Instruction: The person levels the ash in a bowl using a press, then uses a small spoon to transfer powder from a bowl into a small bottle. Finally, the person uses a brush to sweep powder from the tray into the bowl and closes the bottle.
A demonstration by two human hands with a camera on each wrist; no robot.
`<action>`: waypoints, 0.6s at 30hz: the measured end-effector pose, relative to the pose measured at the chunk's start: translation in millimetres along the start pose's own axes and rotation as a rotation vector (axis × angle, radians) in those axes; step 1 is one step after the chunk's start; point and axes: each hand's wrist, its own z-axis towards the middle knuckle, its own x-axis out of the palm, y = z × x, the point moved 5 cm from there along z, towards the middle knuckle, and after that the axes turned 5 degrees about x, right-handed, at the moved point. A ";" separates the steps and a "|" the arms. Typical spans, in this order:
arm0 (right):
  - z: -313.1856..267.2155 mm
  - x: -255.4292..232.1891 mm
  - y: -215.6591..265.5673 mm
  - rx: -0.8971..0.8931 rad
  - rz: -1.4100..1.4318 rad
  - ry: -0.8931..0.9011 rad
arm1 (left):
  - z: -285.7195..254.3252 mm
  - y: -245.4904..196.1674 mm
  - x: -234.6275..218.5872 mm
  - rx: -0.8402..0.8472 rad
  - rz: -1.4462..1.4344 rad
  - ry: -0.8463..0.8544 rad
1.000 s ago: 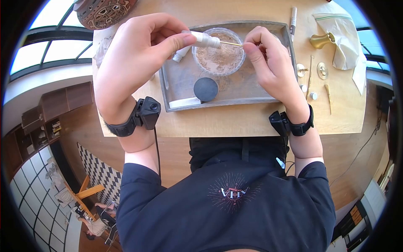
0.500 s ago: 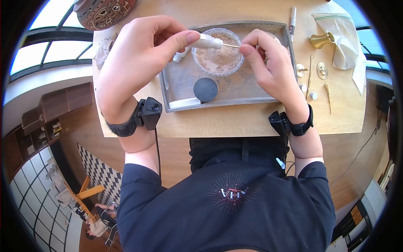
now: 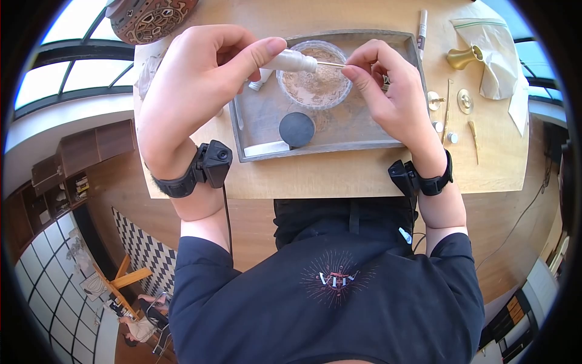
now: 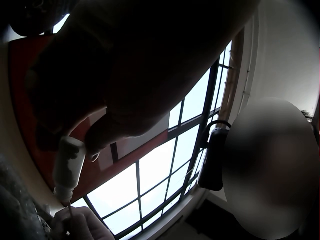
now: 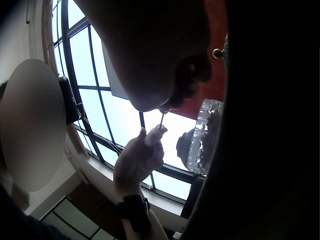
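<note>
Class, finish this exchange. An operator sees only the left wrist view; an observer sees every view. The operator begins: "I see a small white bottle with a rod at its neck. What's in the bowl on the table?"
Observer: Pale brown powder.
Operator: What does the bowl stand in?
Observer: A shallow grey tray.
Operator: I see the right hand pinching the rod. What lies outside the tray, to that hand's right?
Observer: Several things, among them a gold-coloured vase.
</note>
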 end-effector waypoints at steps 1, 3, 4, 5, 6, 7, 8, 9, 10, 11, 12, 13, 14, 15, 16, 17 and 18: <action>0.0 -0.3 -0.1 0.005 -0.007 0.005 | -0.1 -0.1 -0.1 -0.009 -0.002 0.000; -1.2 2.9 -7.6 -0.013 0.021 0.028 | -0.1 -0.4 -0.3 0.004 -0.003 -0.003; -1.5 4.3 -10.0 -0.022 0.035 0.040 | -0.1 -0.5 -0.4 0.011 -0.003 -0.004; -1.3 3.5 -8.8 -0.018 0.039 0.023 | -0.2 -0.5 -0.7 0.024 -0.009 -0.003; -1.0 2.8 -6.6 -0.012 0.043 0.007 | -0.3 -0.1 -1.1 0.038 -0.015 -0.001; -0.8 1.7 -5.1 -0.007 0.047 -0.010 | -0.5 0.0 -1.3 0.051 -0.021 0.001; -0.7 1.3 -4.8 0.000 0.036 -0.009 | -0.6 0.0 -1.2 0.056 -0.027 0.000; -0.5 0.9 -5.0 0.008 0.025 -0.007 | -0.4 0.4 -0.9 0.060 -0.034 0.001; -0.7 0.5 -5.4 0.015 0.014 -0.006 | -0.4 0.3 -0.8 0.064 -0.041 0.001; -1.0 0.8 -7.2 0.017 0.019 0.001 | -0.4 0.1 -0.3 0.064 -0.049 0.006; -1.3 1.4 -10.0 0.018 0.023 0.009 | -0.7 -0.2 -0.2 0.065 -0.057 0.011; -1.4 2.0 -11.4 0.019 0.028 0.016 | -0.9 -0.4 0.0 0.065 -0.064 0.016; -1.2 2.0 -9.8 0.013 0.035 0.001 | -0.9 -0.3 0.0 0.070 -0.069 0.014; -0.6 2.4 -6.7 0.006 0.042 -0.014 | -0.8 0.1 0.3 0.076 -0.075 0.013; -0.2 2.0 -4.0 -0.001 0.048 -0.029 | -0.9 0.3 0.5 0.082 -0.080 0.011; -0.2 1.7 -2.0 -0.011 0.033 -0.025 | -1.1 0.9 0.9 0.079 -0.090 0.009; -0.3 1.3 -0.3 -0.020 0.019 -0.022 | -1.1 1.4 1.4 0.076 -0.099 0.008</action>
